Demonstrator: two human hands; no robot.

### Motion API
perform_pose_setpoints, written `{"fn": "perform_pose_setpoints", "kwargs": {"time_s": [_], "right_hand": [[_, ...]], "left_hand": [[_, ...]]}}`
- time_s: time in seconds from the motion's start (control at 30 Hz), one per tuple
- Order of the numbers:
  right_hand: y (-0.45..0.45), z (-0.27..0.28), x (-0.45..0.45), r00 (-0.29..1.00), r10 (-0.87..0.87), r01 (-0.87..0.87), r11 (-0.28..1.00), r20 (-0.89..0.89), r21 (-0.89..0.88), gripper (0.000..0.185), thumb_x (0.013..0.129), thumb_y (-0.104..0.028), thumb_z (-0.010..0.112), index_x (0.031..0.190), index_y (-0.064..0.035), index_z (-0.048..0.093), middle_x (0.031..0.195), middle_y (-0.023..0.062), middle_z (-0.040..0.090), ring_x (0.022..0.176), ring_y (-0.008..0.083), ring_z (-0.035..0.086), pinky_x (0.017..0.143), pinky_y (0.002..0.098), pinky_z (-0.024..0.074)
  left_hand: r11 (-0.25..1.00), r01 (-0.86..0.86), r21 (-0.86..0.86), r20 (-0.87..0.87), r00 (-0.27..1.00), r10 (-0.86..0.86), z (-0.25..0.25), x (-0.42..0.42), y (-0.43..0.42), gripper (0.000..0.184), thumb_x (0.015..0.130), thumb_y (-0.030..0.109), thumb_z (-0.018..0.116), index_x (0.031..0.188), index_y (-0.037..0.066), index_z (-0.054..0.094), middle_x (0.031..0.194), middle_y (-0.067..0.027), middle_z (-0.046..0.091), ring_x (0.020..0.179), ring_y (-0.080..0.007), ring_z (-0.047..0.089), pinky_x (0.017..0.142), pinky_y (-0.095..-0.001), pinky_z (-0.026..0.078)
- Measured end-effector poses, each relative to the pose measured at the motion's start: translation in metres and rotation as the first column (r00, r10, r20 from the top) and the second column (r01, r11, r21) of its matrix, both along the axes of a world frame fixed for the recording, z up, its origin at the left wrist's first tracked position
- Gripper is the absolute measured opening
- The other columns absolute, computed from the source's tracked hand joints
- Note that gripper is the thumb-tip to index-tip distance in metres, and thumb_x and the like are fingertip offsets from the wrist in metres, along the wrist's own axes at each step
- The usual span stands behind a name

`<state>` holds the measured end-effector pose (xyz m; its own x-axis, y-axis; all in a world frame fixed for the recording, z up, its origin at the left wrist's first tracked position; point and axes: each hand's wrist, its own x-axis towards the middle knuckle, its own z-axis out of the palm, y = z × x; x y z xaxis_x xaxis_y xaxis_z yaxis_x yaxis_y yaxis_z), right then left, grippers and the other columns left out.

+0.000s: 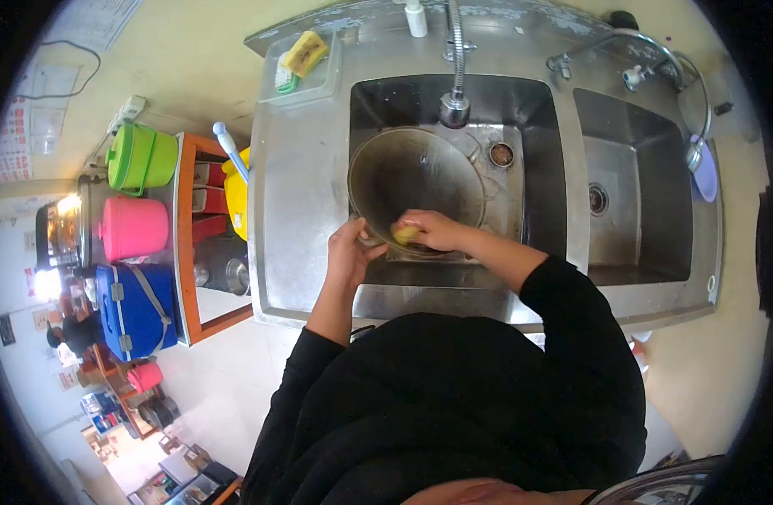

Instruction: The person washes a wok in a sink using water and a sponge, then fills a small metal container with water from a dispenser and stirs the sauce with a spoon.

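A large dark wok (416, 172) rests tilted in the left basin of a steel sink (307, 185). My left hand (349, 251) grips the wok at its near left rim, where a handle is partly covered by the fingers. Inside the near edge of the wok, my right hand (433, 230) presses a yellow sponge (405, 234) against the metal. Its fingers are wrapped over the sponge. The second loop handle (475, 154) shows on the wok's far right side. Above the basin hangs a spray faucet head (455, 109).
A clear plastic tub (332, 71) with another yellow sponge (306, 54) stands at the back left. Right of the wok is a drain strainer (501, 155). The second basin (626, 194) has its own faucet (614, 38). A wooden shelf (187, 244) stands left of the counter.
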<state>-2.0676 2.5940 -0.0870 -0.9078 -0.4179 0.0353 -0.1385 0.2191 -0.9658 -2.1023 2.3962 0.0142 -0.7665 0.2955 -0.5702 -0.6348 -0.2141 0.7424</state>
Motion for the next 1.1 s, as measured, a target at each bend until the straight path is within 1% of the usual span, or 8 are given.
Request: {"fn": "perform_pose_setpoints", "kwargs": {"time_s": [0.17, 0.27, 0.43, 0.53, 0.73, 0.8, 0.9, 1.1], "right_hand": [[0.066, 0.014, 0.005, 0.959, -0.130, -0.124, 0.609, 0.252, 0.784, 0.030, 0.073, -0.010, 0.060, 0.103, -0.0130, 0.061, 0.110, 0.0108, 0.056, 0.100, 0.0307, 0.056, 0.084, 0.0411, 0.0465], [0.079, -0.016, -0.025, 0.925, -0.375, 0.073, 0.353, 0.070, 0.933, 0.030, 0.079, -0.017, 0.059, 0.108, -0.0117, 0.060, 0.111, 0.0160, 0.058, 0.103, 0.0336, 0.056, 0.087, 0.0415, 0.0457], [0.018, 0.065, -0.099, 0.825, -0.363, 0.340, 0.931, 0.432, 0.132, 0.036, 0.085, -0.020, 0.061, 0.119, -0.0084, 0.052, 0.106, 0.0084, 0.060, 0.095, 0.0190, 0.056, 0.083, 0.0348, 0.0435], [-0.016, 0.128, -0.129, 0.775, -0.375, 0.626, 0.562, 0.508, -0.540, 0.046, 0.086, -0.023, 0.061, 0.127, -0.0110, 0.045, 0.116, 0.0080, 0.056, 0.108, 0.0201, 0.051, 0.094, 0.0350, 0.0389], [0.011, 0.054, -0.111, 0.791, -0.292, 0.611, 0.386, 0.537, -0.691, 0.050, 0.091, -0.032, 0.053, 0.133, -0.0091, 0.039, 0.136, 0.0097, 0.042, 0.123, 0.0276, 0.042, 0.103, 0.0447, 0.0318], [0.030, 0.021, -0.090, 0.385, -0.183, 0.893, -0.172, 0.905, -0.415, 0.048, 0.096, -0.035, 0.040, 0.136, -0.0095, 0.034, 0.140, 0.0110, 0.037, 0.131, 0.0276, 0.033, 0.105, 0.0417, 0.0292], [0.050, 0.025, -0.059, 0.459, -0.170, 0.760, -0.435, 0.872, -0.484, 0.044, 0.097, -0.031, 0.034, 0.135, -0.0089, 0.037, 0.138, 0.0095, 0.039, 0.125, 0.0268, 0.040, 0.102, 0.0407, 0.0323], [0.094, 0.064, -0.083, 0.496, -0.711, 0.820, 0.193, 0.498, -0.539, 0.034, 0.097, -0.018, 0.036, 0.125, -0.0022, 0.048, 0.119, 0.0094, 0.056, 0.098, 0.0146, 0.055, 0.082, 0.0283, 0.0428]], "left_hand": [[0.993, 0.042, -0.107, -0.033, 0.998, -0.046, -0.007, 0.004, -0.009, 0.022, 0.086, 0.018, 0.057, 0.068, 0.007, 0.050, 0.078, -0.0048, 0.055, 0.073, -0.0173, 0.059, 0.061, -0.0358, 0.057], [0.977, 0.073, -0.200, -0.028, 0.996, -0.080, -0.003, 0.008, -0.002, 0.025, 0.086, 0.019, 0.058, 0.066, 0.008, 0.049, 0.076, -0.0077, 0.061, 0.063, -0.0169, 0.062, 0.054, -0.0319, 0.058], [0.942, 0.153, -0.298, 0.011, 0.988, -0.157, -0.004, 0.010, 0.007, 0.020, 0.085, 0.023, 0.060, 0.075, 0.006, 0.057, 0.070, -0.0006, 0.050, 0.063, -0.0108, 0.054, 0.055, -0.0281, 0.054], [0.928, 0.170, -0.332, 0.011, 0.984, -0.177, 0.004, 0.011, 0.011, 0.020, 0.085, 0.023, 0.060, 0.076, 0.006, 0.057, 0.068, 0.0004, 0.049, 0.060, -0.0094, 0.052, 0.055, -0.0282, 0.053], [0.958, 0.096, -0.272, -0.017, 0.994, -0.104, -0.003, 0.009, 0.006, 0.022, 0.086, 0.025, 0.060, 0.074, 0.007, 0.056, 0.068, 0.0004, 0.048, 0.058, -0.0095, 0.051, 0.055, -0.0291, 0.053], [0.963, 0.103, -0.250, -0.048, 0.992, -0.119, -0.002, 0.005, 0.010, 0.023, 0.086, 0.025, 0.060, 0.073, 0.007, 0.055, 0.067, 0.0006, 0.048, 0.056, -0.0090, 0.049, 0.055, -0.0291, 0.053], [0.964, 0.152, -0.217, -0.045, 0.985, -0.166, 0.000, 0.005, 0.024, 0.025, 0.086, 0.025, 0.059, 0.071, 0.007, 0.053, 0.065, 0.0010, 0.046, 0.054, -0.0084, 0.048, 0.054, -0.0289, 0.054], [0.948, 0.263, -0.182, -0.041, 0.961, -0.274, -0.011, -0.006, 0.064, 0.029, 0.088, 0.025, 0.057, 0.066, 0.008, 0.049, 0.066, -0.0001, 0.048, 0.056, -0.0113, 0.050, 0.054, -0.0299, 0.055]]}}
